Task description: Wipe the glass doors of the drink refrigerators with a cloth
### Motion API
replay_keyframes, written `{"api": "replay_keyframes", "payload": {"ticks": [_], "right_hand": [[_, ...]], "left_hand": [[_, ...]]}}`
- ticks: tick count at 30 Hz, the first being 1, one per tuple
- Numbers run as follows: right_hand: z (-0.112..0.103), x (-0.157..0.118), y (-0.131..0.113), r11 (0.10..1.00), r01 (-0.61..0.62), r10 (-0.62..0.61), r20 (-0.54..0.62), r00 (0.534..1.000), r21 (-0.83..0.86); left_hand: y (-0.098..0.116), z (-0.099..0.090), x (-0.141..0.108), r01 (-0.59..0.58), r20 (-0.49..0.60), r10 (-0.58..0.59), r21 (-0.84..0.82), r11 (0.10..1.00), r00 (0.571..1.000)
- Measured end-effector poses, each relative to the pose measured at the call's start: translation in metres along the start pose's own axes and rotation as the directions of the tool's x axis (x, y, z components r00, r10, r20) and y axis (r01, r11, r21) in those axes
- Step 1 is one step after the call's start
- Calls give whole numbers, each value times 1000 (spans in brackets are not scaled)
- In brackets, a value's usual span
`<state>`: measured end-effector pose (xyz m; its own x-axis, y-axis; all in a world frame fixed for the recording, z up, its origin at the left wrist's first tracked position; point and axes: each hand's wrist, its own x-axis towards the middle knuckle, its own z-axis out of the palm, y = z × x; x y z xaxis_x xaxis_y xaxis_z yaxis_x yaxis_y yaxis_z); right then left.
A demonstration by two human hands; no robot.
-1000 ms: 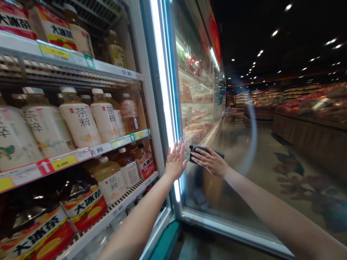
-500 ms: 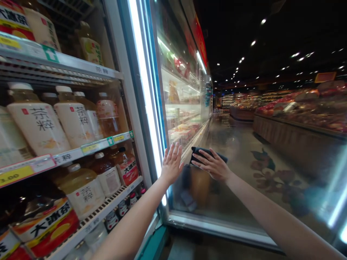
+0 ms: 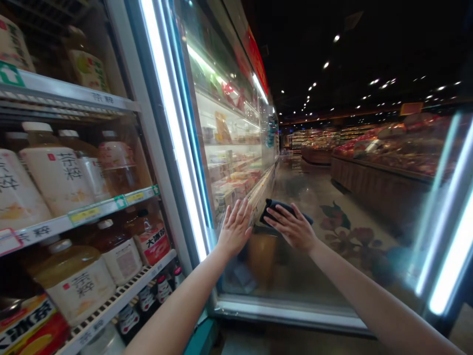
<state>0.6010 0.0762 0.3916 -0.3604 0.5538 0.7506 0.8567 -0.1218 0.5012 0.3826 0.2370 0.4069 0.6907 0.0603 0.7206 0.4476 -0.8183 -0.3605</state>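
The glass door (image 3: 314, 276) of a drinks cooler stands open in front of me. My left hand (image 3: 235, 227) lies flat at the glass near the hinge side, its fingers stretched out and holding nothing. Under my right hand (image 3: 293, 229) is a dark folded cloth (image 3: 271, 204), held against the glass by spread fingers. Part of the cloth is hidden behind that hand and sticks out at both sides. Whether the left palm fully touches the glass I cannot tell.
At left, cooler shelves (image 3: 83, 217) carry several tea bottles (image 3: 59, 160). A bright light strip (image 3: 173, 128) runs up the door frame. Through the glass appear a lit refrigerated case (image 3: 236, 148), the patterned floor (image 3: 354, 231) and a produce stand (image 3: 369, 172).
The view has turned right, so the shelves and light strip sit further left. Both hands keep nearly the same place in view, with the cloth still under the right one.
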Motion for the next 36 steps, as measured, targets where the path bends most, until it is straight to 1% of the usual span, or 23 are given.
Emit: {"api": "replay_keyframes", "payload": {"ticks": [2, 3, 5, 6, 7, 9, 11, 13, 14, 16, 18, 20, 21, 22, 24, 25, 27, 29, 30, 33, 34, 35, 36], "right_hand": [[-12, 6, 27, 985, -168, 167, -34, 985, -32], [-17, 1, 39, 961, -271, 268, -66, 961, -48], [-23, -20, 50, 895, -440, 429, -132, 894, -73], [-23, -34, 49, 872, -483, 467, -160, 870, -83], [-21, -47, 44, 865, -492, 472, -175, 864, -96], [-17, -64, 31, 926, -361, 350, -111, 930, -108], [-15, -61, 27, 982, -174, 174, -7, 985, -79], [-20, -46, 39, 995, -93, 95, 49, 994, -46], [-24, -38, 50, 992, -119, 121, 44, 992, -47], [-33, -33, 74, 962, -261, 260, -21, 965, -76], [-38, -45, 87, 887, -450, 436, -128, 891, -104], [-38, -68, 85, 812, -574, 546, -207, 812, -109], [-36, -79, 79, 802, -587, 558, -214, 802, -109], [-34, -88, 71, 824, -555, 531, -188, 826, -110], [-32, -92, 63, 905, -413, 405, -87, 910, -100], [-33, -88, 64, 938, -334, 333, -34, 942, -87], [-39, -75, 79, 962, -266, 268, 22, 963, -69], [-47, -67, 102, 930, -356, 356, -20, 934, -87], [-50, -68, 113, 896, -433, 428, -71, 901, -99], [-50, -89, 122, 767, -633, 595, -255, 762, -105], [-48, -99, 118, 750, -654, 609, -279, 743, -105], [-45, -108, 112, 755, -646, 602, -270, 751, -112], [-43, -114, 106, 781, -612, 576, -233, 783, -124]], "left_hand": [[9, 0, 10, -18, 9, 18, -1, 1000, 1000], [13, 0, 13, -23, 14, 23, -1, 1000, 1000], [20, 1, 18, -28, 20, 28, -2, 1000, 999], [22, 1, 20, -26, 21, 26, -3, 1000, 999], [25, 2, 21, -24, 20, 24, -6, 1000, 999], [31, 4, 23, -32, 14, 33, -16, 999, 999], [38, 7, 28, -57, 5, 57, -29, 998, 998], [47, 10, 34, -72, -5, 72, -44, 996, 997], [51, 13, 38, -66, -11, 66, -51, 996, 998], [59, 17, 42, -44, -19, 43, -65, 997, 999], [63, 21, 43, -23, -24, 21, -71, 997, 999], [66, 24, 43, -13, -31, 11, -68, 998, 999], [68, 25, 42, -20, -36, 18, -66, 998, 999], [70, 27, 43, -41, -42, 38, -64, 997, 998], [76, 29, 49, -120, -59, 116, -64, 991, 991], [81, 30, 53, -162, -69, 158, -65, 985, 985], [93, 31, 66, -214, -84, 208, -69, 974, 974], [106, 30, 80, -230, -84, 224, -76, 970, 971], [112, 30, 87, -236, -79, 230, -80, 968, 970], [129, 28, 104, -279, -79, 272, -89, 956, 959], [134, 28, 107, -297, -82, 290, -90, 951, 953], [138, 28, 110, -314, -85, 307, -91, 945, 948], [141, 29, 112, -326, -86, 319, -90, 941, 944]]}}
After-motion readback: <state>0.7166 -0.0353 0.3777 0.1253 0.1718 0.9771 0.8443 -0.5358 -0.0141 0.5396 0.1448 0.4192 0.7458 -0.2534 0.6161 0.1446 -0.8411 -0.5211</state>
